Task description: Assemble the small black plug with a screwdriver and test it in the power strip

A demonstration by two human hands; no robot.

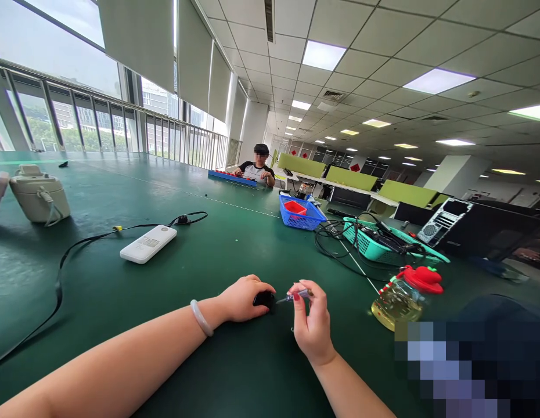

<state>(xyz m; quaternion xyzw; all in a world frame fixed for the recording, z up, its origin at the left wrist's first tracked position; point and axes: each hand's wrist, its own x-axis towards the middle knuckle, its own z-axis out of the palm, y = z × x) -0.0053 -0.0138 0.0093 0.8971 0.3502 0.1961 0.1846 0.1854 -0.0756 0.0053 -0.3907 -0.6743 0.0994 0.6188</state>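
Observation:
My left hand (246, 297), with a pale bangle on its wrist, rests low over the green tabletop. Its thumb and fingers close around a small black object (263, 299), rounded and glossy, largely covered by the hand; its kind is not clear. To the right, my right hand (312, 322) pinches a small screwdriver (299, 295) with a translucent purplish handle. The thin shaft points left at the black object, and its tip is at or very near that object's edge; contact cannot be made out.
A white power bank (148, 244) and black cable (63, 273) lie left. At right stand a red-lidded jar (396, 305), a teal basket (368, 244) of cables and a blue basket (301, 219). Across the table (200, 360) sits another person (258, 168) by a blue tray (232, 179).

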